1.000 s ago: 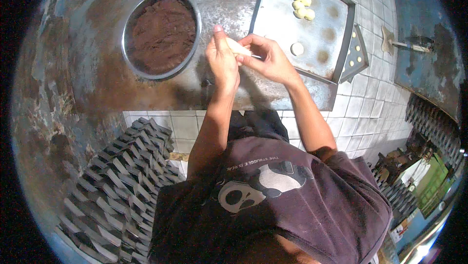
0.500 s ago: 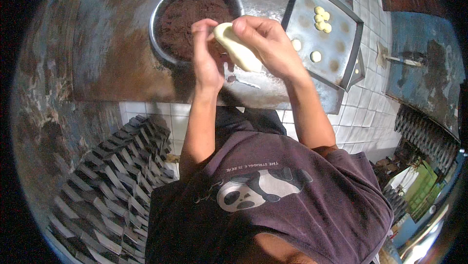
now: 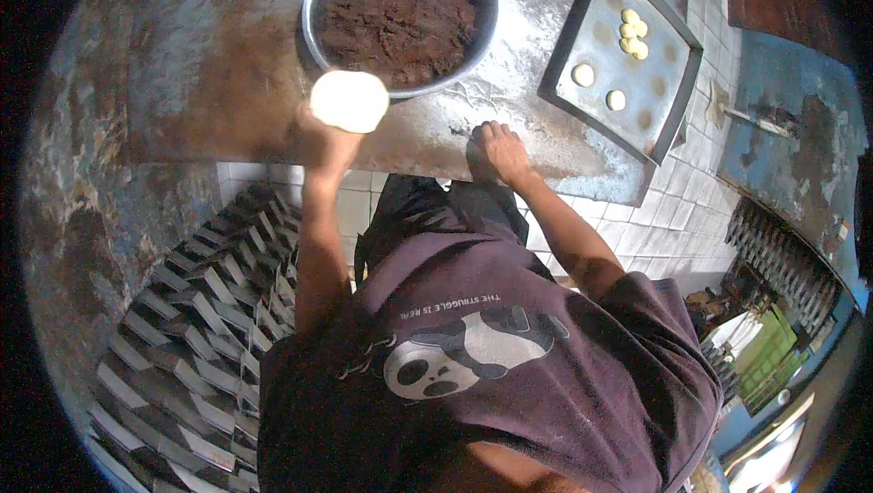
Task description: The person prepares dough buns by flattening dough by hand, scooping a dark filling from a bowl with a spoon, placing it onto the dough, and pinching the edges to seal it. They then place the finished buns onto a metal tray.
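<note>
While the left hand (image 3: 326, 136) cups a flat round disc of pale dough (image 3: 349, 100) beside the steel bowl of dark brown filling (image 3: 397, 11), the right hand (image 3: 499, 149) rests open on the floured metal counter (image 3: 227, 65). Thin dough could sag or tear if held long.

Smooth pale dough disc (image 3: 349, 100), shiny metal bowl (image 3: 314, 11), dull floured metal tray (image 3: 582, 38), worn blotchy metal table (image 3: 182, 65).
</note>
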`<state>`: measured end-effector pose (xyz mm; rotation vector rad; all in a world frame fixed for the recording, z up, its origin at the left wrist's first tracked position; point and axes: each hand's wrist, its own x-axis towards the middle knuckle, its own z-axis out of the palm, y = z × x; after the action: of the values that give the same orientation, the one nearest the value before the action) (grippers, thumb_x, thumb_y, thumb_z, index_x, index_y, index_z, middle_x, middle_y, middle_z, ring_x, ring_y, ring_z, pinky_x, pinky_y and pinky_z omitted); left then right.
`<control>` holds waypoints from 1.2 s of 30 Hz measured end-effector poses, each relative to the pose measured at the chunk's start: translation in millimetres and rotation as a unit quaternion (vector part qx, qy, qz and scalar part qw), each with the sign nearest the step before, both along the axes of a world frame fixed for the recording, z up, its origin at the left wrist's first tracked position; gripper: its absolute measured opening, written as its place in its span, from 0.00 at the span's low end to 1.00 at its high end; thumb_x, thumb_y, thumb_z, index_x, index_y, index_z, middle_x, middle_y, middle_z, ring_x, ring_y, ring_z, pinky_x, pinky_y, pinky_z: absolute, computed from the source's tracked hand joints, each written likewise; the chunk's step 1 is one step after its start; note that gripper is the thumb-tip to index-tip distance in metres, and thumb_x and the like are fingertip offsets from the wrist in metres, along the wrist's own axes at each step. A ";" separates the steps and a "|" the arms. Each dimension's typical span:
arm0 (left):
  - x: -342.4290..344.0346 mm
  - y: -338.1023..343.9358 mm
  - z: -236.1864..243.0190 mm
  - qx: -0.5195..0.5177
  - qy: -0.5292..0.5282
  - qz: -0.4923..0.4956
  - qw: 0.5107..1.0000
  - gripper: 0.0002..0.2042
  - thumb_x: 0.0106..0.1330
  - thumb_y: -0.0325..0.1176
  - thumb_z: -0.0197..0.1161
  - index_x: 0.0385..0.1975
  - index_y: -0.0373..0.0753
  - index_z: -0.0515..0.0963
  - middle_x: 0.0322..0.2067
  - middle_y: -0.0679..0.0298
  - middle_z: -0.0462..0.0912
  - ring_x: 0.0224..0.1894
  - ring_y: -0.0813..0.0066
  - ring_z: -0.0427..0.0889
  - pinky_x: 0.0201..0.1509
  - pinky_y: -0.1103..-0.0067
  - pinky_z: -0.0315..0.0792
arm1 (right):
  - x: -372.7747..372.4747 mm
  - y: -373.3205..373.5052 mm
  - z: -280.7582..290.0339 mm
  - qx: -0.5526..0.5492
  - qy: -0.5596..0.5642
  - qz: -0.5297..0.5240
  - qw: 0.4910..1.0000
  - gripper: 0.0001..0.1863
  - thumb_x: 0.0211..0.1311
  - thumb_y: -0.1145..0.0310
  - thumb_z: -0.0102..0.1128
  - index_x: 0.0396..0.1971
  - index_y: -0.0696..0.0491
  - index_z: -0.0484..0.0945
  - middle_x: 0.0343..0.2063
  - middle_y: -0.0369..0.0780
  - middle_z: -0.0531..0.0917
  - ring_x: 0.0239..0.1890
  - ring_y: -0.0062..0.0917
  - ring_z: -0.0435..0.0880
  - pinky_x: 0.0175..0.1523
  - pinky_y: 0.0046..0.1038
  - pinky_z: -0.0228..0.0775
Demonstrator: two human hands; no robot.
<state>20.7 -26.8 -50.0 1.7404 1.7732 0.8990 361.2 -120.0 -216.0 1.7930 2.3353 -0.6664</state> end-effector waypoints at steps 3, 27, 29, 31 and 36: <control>-62.4 -23.5 -38.3 0.012 0.122 0.006 0.992 0.17 0.60 0.32 0.74 0.47 0.35 0.83 0.41 0.60 0.89 0.41 0.73 0.87 0.45 0.73 0.79 | -9.6 22.7 48.1 -0.037 0.063 0.019 0.997 0.14 0.67 0.71 0.54 0.51 0.52 0.73 0.43 0.46 0.84 0.44 0.47 0.87 0.44 0.44 0.82; -36.8 -21.7 26.6 -0.176 -0.254 0.117 0.944 0.13 0.59 0.28 0.78 0.42 0.33 0.85 0.37 0.66 0.89 0.35 0.81 0.84 0.42 0.79 0.78 | -68.2 239.9 159.1 -0.312 0.337 0.187 0.868 0.11 0.70 0.69 0.57 0.43 0.57 0.85 0.41 0.45 0.89 0.50 0.35 0.87 0.58 0.37 0.78; -37.7 -18.6 28.7 -0.190 -0.230 0.098 0.949 0.14 0.58 0.29 0.78 0.42 0.31 0.85 0.39 0.63 0.90 0.39 0.78 0.86 0.47 0.77 0.79 | -77.0 224.1 186.3 -0.300 0.382 0.179 0.856 0.15 0.76 0.65 0.58 0.51 0.59 0.84 0.47 0.39 0.87 0.52 0.23 0.82 0.60 0.28 0.74; -31.2 -12.3 27.0 -0.140 -0.177 0.065 0.972 0.14 0.56 0.30 0.79 0.40 0.35 0.84 0.35 0.62 0.90 0.37 0.77 0.87 0.45 0.76 0.80 | -93.7 194.7 224.2 -0.228 0.448 0.130 0.855 0.13 0.75 0.67 0.59 0.51 0.58 0.85 0.46 0.40 0.87 0.51 0.25 0.83 0.60 0.30 0.74; 0.0 4.5 51.7 -0.027 -0.201 0.001 0.979 0.15 0.53 0.29 0.79 0.38 0.37 0.82 0.33 0.62 0.88 0.35 0.71 0.87 0.43 0.74 0.80 | -126.6 137.0 260.2 0.067 0.311 0.138 0.938 0.20 0.62 0.71 0.63 0.54 0.41 0.83 0.43 0.41 0.80 0.46 0.41 0.83 0.49 0.39 0.79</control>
<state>20.7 -22.3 1.6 1.4015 1.5160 1.1038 234.6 17.0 44.2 1.3830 3.0197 -1.1880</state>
